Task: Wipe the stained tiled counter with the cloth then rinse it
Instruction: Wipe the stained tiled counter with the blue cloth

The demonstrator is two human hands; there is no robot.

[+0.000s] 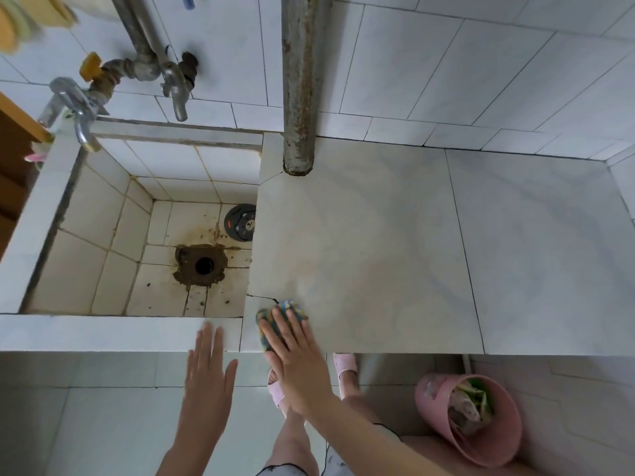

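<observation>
Left grip (208, 369): fingers straight, spread, holding nothing, over sink front rim; contact unclear.
Right grip (299, 365): flat fingers press cloth (288, 305) onto desk (378, 235) at near-left corner, just beside sink (103, 235).
Judgement: wiping under way, early stage; brownish haze on left tile beyond cloth left to do.
Rinse not yet begun; no water seen at tap (175, 94).

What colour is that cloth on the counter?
The cloth is patterned blue, yellow and dark green; head view shows it.

Blue-and-yellow patterned cloth (282, 312), pale grey counter (378, 235), pink bucket (481, 441), pink slippers (345, 362), rusty grey pipe (298, 80).
</observation>
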